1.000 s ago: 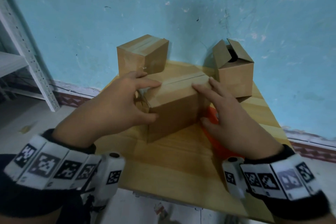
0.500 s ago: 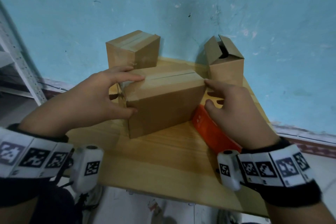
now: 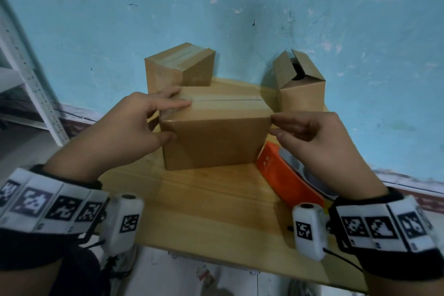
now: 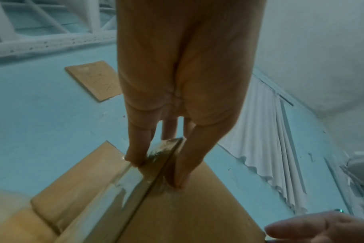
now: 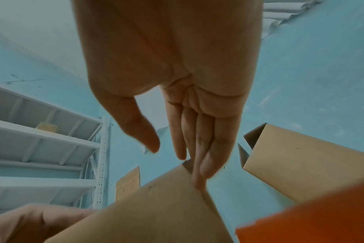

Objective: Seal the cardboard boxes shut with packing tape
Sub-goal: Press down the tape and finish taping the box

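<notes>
The middle cardboard box [image 3: 216,142] stands on the wooden table [image 3: 211,209], flaps closed, with a clear tape strip [image 3: 223,103] along its top seam. My left hand [image 3: 176,121] holds its left end, straight fingers lying on the taped top and thumb against the front face; the left wrist view shows the fingertips [image 4: 135,162] on shiny tape [image 4: 135,185] at the box edge. My right hand [image 3: 276,126] touches the box's upper right corner with its fingertips [image 5: 198,184], thumb apart. An orange tape dispenser [image 3: 286,175] lies on the table under my right hand.
A box with a taped top [image 3: 179,67] stands at the back left. A box with raised flaps [image 3: 300,84] stands at the back right. A blue wall is right behind the table. White metal shelving [image 3: 28,84] stands to the left.
The middle box has been turned so its long front face is toward me. My right hand slid off the top to the right corner. My left hand stayed at the left end.
</notes>
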The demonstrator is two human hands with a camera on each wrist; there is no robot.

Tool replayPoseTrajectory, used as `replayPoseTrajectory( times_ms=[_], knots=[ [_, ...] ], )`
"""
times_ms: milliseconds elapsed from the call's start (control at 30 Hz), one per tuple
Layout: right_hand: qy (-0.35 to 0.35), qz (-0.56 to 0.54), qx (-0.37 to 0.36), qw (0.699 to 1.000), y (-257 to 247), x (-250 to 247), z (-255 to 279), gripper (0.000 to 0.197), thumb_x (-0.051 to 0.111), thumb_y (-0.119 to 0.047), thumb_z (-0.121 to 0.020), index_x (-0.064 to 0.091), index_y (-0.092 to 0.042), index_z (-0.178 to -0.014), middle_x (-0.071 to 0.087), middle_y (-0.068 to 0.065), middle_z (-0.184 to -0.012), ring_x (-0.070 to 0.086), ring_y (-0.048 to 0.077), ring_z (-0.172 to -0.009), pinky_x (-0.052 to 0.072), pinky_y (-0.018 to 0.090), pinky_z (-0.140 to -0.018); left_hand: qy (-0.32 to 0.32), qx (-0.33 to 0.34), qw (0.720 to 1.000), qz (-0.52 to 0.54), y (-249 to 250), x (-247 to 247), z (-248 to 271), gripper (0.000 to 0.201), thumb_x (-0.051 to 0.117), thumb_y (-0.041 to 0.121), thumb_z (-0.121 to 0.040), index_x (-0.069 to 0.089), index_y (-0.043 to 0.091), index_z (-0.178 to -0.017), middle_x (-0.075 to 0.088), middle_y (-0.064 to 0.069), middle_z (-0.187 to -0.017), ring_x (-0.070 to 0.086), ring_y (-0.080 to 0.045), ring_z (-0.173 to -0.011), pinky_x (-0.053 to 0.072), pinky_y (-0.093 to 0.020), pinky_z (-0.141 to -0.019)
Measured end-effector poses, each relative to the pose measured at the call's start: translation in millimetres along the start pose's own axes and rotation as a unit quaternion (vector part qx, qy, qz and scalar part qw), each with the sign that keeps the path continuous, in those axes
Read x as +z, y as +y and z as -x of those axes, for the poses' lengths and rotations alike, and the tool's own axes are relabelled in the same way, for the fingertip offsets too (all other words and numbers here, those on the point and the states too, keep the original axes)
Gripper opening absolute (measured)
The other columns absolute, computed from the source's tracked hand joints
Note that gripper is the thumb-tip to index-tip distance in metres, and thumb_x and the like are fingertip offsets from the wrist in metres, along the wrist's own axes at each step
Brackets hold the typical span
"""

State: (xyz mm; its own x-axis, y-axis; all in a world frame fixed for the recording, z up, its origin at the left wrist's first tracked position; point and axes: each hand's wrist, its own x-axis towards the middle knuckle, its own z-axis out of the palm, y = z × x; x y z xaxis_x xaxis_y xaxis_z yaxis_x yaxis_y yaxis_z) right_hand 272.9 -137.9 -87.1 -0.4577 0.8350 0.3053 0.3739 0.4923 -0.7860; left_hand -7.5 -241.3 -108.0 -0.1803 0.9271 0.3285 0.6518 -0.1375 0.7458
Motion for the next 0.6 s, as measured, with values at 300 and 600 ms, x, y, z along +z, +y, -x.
replayPoseTrajectory(
  times_ms=[300, 600],
  knots=[
    [-0.257, 0.427, 0.204, 0.842, -5, -29, 12, 0.03, 0.067, -0.04, -0.083, 0.066, -0.012, -0.092, 0.067, 0.003, -0.084, 0.065, 0.016, -0.075, 0.051, 0.029, -0.063, 0.059, 0.047, 0.992, -0.099, 0, 3, -3, 0.068, 0.055, -0.023, -0.079, 0.065, 0.033, -0.116, 0.055, 0.017, -0.136, 0.047, -0.007, -0.13, 0.032, 0.004, -0.092],
    [-0.262, 0.437, 0.167, 0.844, 7, -31, 12, 0.016, 0.063, -0.032, -0.087, 0.064, -0.017, -0.091, 0.063, -0.001, -0.082, 0.062, 0.011, -0.072, 0.05, 0.027, -0.062, 0.111, 0.006, 0.958, -0.264, 11, 14, -1, 0.05, 0.061, -0.008, -0.086, 0.069, 0.023, -0.124, 0.041, -0.022, -0.139, 0.037, -0.044, -0.128, 0.035, -0.048, -0.101]
  ],
)
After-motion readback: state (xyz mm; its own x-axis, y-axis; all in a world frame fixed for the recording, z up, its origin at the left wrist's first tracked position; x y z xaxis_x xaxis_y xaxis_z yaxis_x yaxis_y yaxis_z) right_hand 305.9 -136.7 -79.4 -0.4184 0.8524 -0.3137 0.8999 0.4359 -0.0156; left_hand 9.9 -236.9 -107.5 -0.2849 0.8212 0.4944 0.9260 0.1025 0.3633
